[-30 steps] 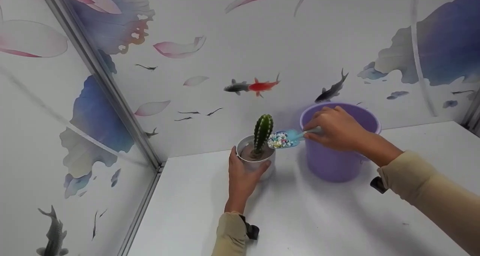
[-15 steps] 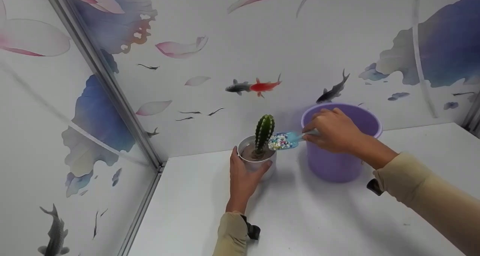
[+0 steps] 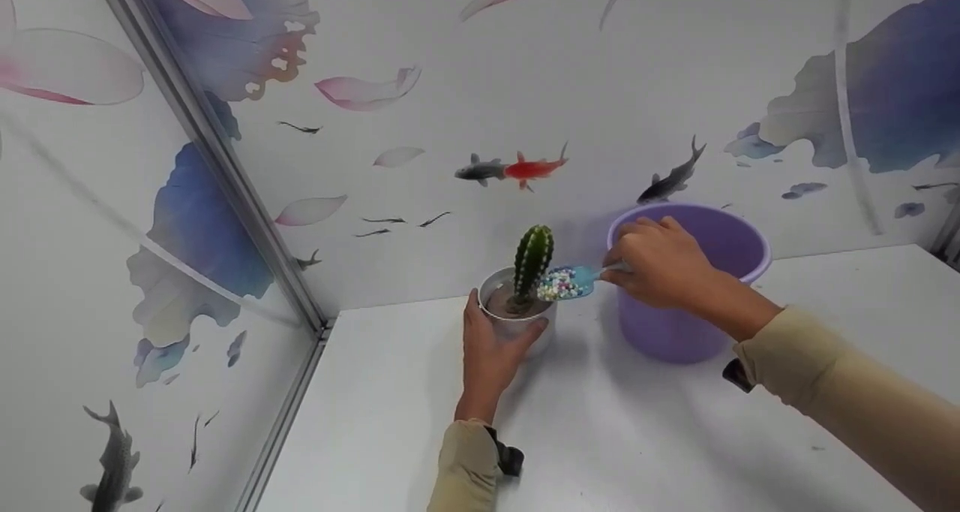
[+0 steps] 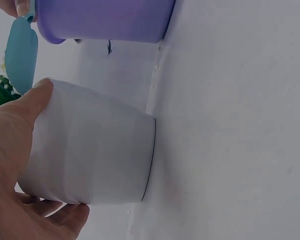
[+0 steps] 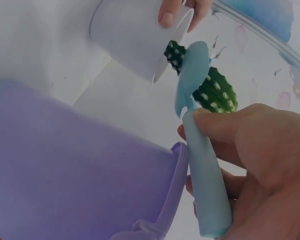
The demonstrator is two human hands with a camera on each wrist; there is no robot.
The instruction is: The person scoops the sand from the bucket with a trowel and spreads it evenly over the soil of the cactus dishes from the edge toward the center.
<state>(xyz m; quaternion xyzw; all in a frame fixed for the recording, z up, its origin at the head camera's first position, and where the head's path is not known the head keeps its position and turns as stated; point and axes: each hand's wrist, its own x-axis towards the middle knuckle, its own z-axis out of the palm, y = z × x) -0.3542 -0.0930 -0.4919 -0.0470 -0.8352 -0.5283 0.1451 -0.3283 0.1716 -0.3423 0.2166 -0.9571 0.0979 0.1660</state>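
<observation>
My left hand (image 3: 491,354) grips a white flower pot (image 4: 95,145), thumb on the near side and fingers round the left side. An upright green cactus (image 3: 534,260) grows from brown soil inside it. My right hand (image 3: 664,263) holds a light blue scoop by its handle (image 5: 207,175), thumb along the top. Its blade (image 3: 583,279) carries small multicoloured pebbles (image 3: 556,284) and sits over the pot's right rim, close beside the cactus. From the left wrist view, the blade's underside (image 4: 21,57) shows just above my left thumb.
A purple bucket (image 3: 667,335) stands right of the pot, below and behind my right hand; what it contains is hidden. Both stand on a white table (image 3: 600,437). Behind rises a wall (image 3: 420,264) printed with fish and petals, meeting a metal-framed side panel (image 3: 195,129) at left.
My right hand has shifted slightly left, bringing the scoop's blade nearer the cactus, still loaded with pebbles. My left hand keeps its grip on the pot. The head view has drifted a little.
</observation>
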